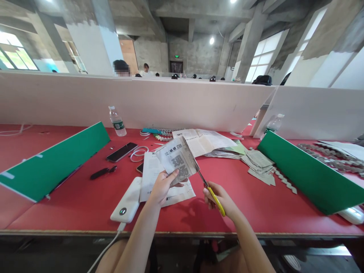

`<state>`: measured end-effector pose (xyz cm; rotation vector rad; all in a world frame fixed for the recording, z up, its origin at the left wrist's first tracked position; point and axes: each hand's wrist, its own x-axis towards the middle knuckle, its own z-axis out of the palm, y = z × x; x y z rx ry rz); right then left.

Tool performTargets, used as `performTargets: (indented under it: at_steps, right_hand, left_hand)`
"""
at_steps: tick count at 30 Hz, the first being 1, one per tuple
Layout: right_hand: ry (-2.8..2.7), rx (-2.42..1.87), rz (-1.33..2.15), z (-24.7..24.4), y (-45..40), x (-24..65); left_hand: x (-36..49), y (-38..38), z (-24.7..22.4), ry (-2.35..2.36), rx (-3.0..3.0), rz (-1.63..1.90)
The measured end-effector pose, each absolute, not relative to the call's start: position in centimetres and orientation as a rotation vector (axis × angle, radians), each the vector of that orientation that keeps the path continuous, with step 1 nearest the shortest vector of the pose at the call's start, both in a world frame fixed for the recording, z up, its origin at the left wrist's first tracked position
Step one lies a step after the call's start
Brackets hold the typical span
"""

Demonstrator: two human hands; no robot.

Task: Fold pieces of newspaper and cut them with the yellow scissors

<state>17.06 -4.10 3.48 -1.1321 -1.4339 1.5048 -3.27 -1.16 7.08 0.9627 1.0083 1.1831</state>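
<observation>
My left hand is closed on a folded piece of newspaper, thumb on top and fingers beneath, holding it tilted above the table. In my right hand is a pair of scissors with yellow handles. Their blades reach up and left to the right edge of the newspaper; whether they bite into it I cannot tell. Under my left hand lie printed sheets on the red table. Behind the held piece a larger spread newspaper rests on other papers.
A white power bank with a cable, a phone, a black folding knife-like tool and a bottle stand or lie left. Cut paper pieces are piled right. Green dividers flank both sides; a white partition runs behind.
</observation>
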Motion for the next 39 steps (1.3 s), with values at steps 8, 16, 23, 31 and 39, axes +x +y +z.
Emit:
performTargets:
  at_steps: [8, 16, 23, 31, 39]
  right_hand:
    - [-1.45, -1.195, 1.545, 3.2, -4.2, 17.6]
    - [-1.409, -1.201, 1.567, 2.8, -4.2, 16.9]
    - [-1.333, -1.117, 1.572, 2.5, -4.0, 17.0]
    - [-1.254, -1.041, 1.582, 2.9, -4.2, 16.5]
    - [-1.344, -1.004, 1.579, 3.1, -4.5, 16.4]
  left_hand:
    - [-3.4, -1.2, 7.2, 1.022, 0.956, 1.182]
    - [-3.2, -1.2, 7.0, 1.031, 0.956, 1.176]
    - [-2.4, -1.4, 6.7, 0.989, 0.967, 1.032]
    - [-1.2, -2.0, 6.7, 0.952, 0.874, 0.997]
    - [-1.8, -1.9, 6.8, 0.959, 0.873, 0.981]
